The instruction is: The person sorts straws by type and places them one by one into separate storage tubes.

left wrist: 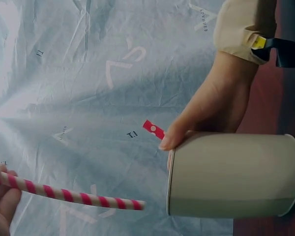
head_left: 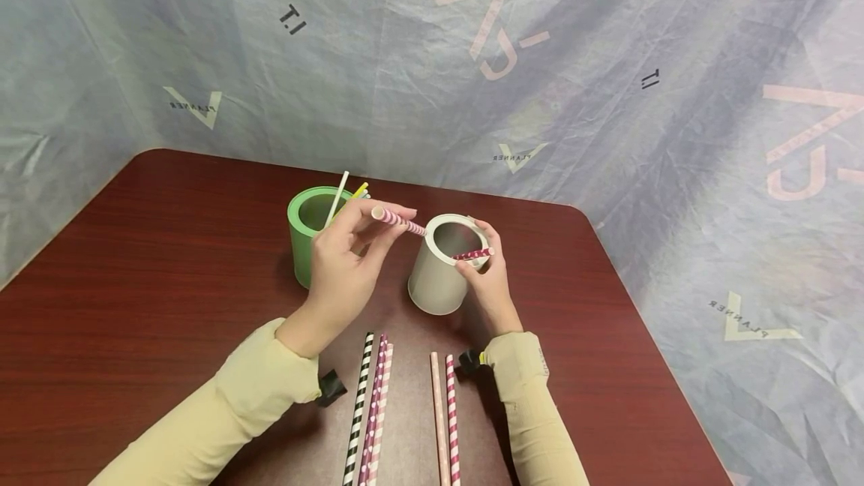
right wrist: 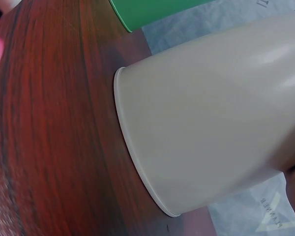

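My left hand (head_left: 340, 265) pinches a pink-and-white striped paper straw (head_left: 400, 221) between thumb and fingers. In the left wrist view the straw (left wrist: 83, 197) points at the mouth of a pale grey can (left wrist: 231, 177), its tip apart from the rim. My right hand (head_left: 498, 287) grips that can (head_left: 435, 283) by its right side, thumb at the near rim and fingers behind. A dark red straw with white dots (head_left: 481, 253) sticks out over the rim beside the right thumb. The can (right wrist: 211, 113) fills much of the right wrist view.
A green can (head_left: 301, 250) holding white and yellow straws stands behind my left hand. Nearer me lie a black-and-white striped straw (head_left: 359, 411), a purple straw (head_left: 373, 415), a light pink striped straw (head_left: 382, 403), a pale pink straw (head_left: 439, 411) and a magenta striped straw (head_left: 452, 411).
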Demonstrator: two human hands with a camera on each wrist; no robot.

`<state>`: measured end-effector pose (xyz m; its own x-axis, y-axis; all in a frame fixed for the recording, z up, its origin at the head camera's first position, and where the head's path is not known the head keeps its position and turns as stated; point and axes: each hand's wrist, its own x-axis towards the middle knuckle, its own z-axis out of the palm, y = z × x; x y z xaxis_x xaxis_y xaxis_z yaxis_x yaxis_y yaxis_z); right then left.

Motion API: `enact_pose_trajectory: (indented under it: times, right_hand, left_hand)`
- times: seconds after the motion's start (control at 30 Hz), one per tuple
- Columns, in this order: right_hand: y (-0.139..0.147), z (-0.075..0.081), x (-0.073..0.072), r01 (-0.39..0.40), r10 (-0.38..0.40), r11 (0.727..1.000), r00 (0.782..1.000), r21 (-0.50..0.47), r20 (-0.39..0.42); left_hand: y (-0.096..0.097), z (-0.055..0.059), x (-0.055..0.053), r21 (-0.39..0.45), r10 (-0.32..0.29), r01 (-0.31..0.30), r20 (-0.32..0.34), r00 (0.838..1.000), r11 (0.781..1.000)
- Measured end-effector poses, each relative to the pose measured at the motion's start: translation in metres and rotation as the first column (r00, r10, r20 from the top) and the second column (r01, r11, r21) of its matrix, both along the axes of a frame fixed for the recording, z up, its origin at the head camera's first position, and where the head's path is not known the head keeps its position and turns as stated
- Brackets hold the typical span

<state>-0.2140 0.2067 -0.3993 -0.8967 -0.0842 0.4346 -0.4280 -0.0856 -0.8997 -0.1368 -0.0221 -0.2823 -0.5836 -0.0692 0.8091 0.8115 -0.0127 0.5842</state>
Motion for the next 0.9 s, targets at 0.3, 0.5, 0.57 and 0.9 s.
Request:
enact_pose_trajectory:
  times: [0.3, 0.5, 0.57, 0.9]
  right_hand:
    - [0.0, 0.002, 0.002, 0.013, -0.013, 1.0, 1.0, 0.021, 0.015]
    - [0.0, 0.001, 0.001, 0.021, -0.022, 0.999, 0.999, 0.03, 0.035]
    - [0.0, 0.0, 0.0, 0.023, -0.024, 0.999, 0.999, 0.029, 0.036]
    - [0.0, 0.001, 0.0, 0.022, -0.022, 0.999, 1.0, 0.025, 0.022]
  left_hand:
    - [0.018, -0.013, -0.016, 0.048, -0.078, 0.08, -0.046, 0.996, 0.996]
    - [0.026, -0.027, -0.026, 0.022, -0.12, 0.122, -0.066, 0.99, 0.992]
    - [0.029, -0.029, -0.03, 0.008, -0.124, 0.125, -0.088, 0.988, 0.992]
    - [0.036, -0.037, -0.04, -0.063, -0.137, 0.134, -0.049, 0.989, 0.989]
